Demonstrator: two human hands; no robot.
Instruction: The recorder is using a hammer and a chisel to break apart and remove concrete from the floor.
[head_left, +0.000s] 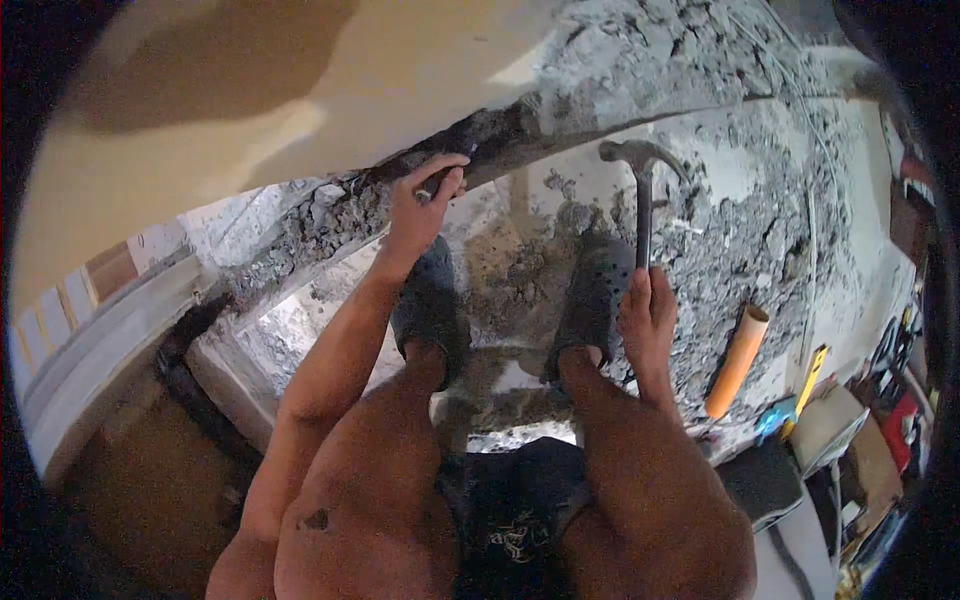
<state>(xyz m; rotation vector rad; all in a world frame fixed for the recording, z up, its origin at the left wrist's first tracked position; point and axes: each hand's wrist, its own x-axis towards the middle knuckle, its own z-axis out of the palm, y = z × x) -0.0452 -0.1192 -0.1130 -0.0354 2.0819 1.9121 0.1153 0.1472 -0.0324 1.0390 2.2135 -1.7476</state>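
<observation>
My right hand (649, 319) is closed around the handle of a claw hammer (644, 202), whose head points away from me above the rubble. My left hand (427, 191) is bent at the wall's foot, fingers curled around a small dark tool, perhaps a chisel, mostly hidden by the fingers. Just beyond it a dark channel (499, 131) runs between the wall and the floor slab. Broken concrete rubble (345, 214) lies along the channel to the left of that hand.
An orange plastic pipe (736, 364) lies on rubble at the right, near a yellow level (811, 381) and a blue object (775, 417). Cardboard and assorted items crowd the right edge. The painted wall (360, 82) rises ahead; my shoes stand on the dusty floor. A pale cable (811, 255) crosses the debris.
</observation>
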